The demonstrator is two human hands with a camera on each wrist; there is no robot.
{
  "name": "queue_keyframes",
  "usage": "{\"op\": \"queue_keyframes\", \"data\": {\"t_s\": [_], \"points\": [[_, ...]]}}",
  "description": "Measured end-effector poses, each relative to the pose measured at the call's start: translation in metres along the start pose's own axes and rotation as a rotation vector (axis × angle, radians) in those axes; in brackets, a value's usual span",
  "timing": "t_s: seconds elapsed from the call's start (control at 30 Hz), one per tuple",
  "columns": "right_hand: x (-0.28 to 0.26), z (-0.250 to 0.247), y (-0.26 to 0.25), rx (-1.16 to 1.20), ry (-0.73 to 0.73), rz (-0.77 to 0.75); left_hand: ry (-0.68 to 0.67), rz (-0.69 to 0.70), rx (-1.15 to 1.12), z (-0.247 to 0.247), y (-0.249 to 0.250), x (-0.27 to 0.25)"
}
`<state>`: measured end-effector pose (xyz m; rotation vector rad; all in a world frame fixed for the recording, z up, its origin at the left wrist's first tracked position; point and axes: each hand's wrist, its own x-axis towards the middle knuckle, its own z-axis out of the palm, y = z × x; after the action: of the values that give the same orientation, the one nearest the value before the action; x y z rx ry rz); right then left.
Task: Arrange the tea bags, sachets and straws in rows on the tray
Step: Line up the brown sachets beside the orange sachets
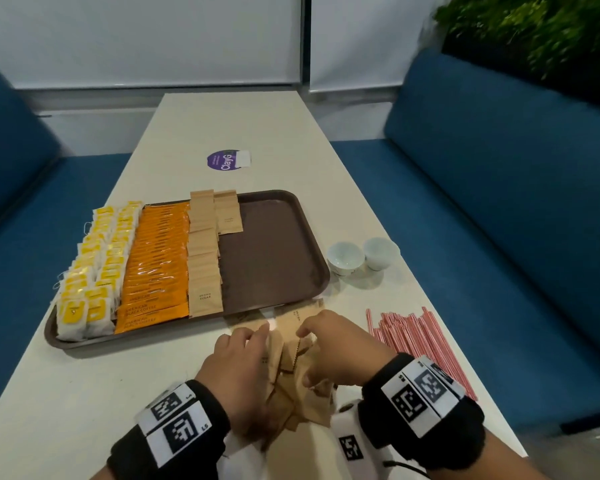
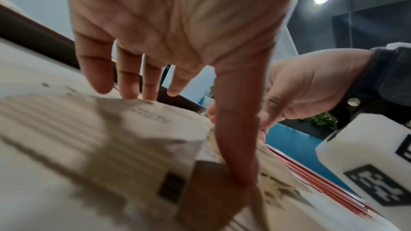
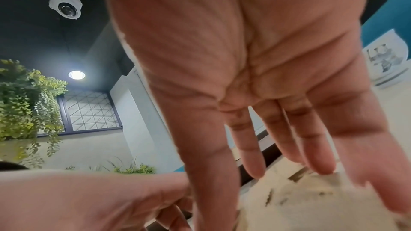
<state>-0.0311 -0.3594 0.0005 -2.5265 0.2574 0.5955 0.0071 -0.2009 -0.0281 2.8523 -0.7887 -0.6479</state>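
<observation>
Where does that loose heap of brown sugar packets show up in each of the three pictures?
Head: the brown sugar packets lie low at centre, between both hands, just before the tray.
Left wrist: they fill the lower left, blurred, under the left hand.
Right wrist: they sit at the lower right, beneath the right hand's fingertips.
Shared landmark: the tray's dark rim, behind the heap in all views.

Both hands reach forward side by side, palms down, each wrist wrapped in a black band carrying white coded tags. The left hand (image 1: pixel 238 367) has its fingers (image 2: pixel 129 83) spread and nearly straight, thumb stretched down and forward. The right hand (image 1: pixel 336 348) sits just beside it, fingers (image 3: pixel 311 148) extended and slightly parted, their tips angled downward.
</observation>
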Motion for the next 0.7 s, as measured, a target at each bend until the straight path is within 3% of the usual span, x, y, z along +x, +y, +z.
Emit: {"op": "queue_keyframes", "data": {"t_s": [0.2,0.7], "points": [[-0.006,0.005,0.006,-0.144,0.027,0.028,-0.024,-0.038,0.019,-0.004,-0.003,0.003],[0.000,0.012,0.001,-0.050,-0.023,0.115,-0.093,-0.089,-0.257,-0.002,-0.002,0.005]]}}
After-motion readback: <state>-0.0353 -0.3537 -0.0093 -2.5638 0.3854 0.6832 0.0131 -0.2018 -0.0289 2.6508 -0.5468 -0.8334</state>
